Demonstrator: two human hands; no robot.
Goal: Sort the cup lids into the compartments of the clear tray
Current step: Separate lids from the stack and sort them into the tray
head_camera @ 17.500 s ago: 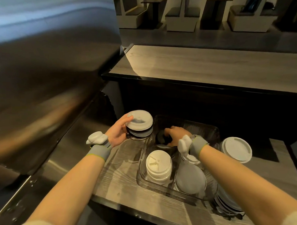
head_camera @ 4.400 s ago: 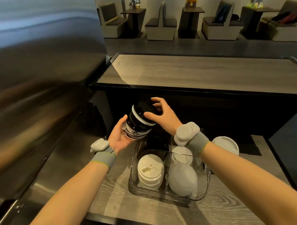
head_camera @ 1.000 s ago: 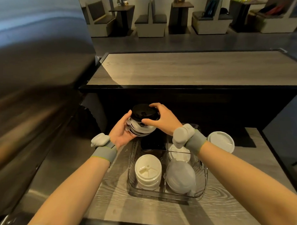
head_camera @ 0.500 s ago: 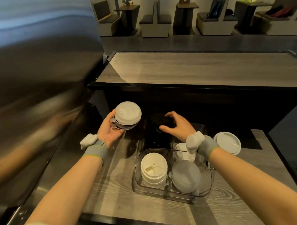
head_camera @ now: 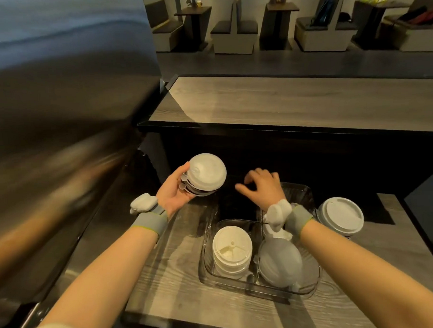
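Observation:
My left hand (head_camera: 173, 191) holds a small stack of lids (head_camera: 206, 174), white on top with dark ones beneath, up left of the clear tray (head_camera: 208, 257). My right hand (head_camera: 265, 187) hovers over the tray's dark far-left compartment with fingers spread and nothing in them. The near-left compartment holds a stack of white lids (head_camera: 232, 251). Translucent dome lids (head_camera: 280, 261) fill the near-right compartment. The far-right compartment is mostly hidden behind my right wrist.
A second stack of white lids (head_camera: 341, 215) stands on the wooden counter (head_camera: 175, 277) right of the tray. A stainless steel surface (head_camera: 47, 121) rises at the left. A raised wooden bar top (head_camera: 294, 101) runs behind the tray, with seating beyond.
The black lid that my right hand took off the held stack has gone down into the far-left compartment. My right hand has let go and lifted, and the stack now shows a white top.

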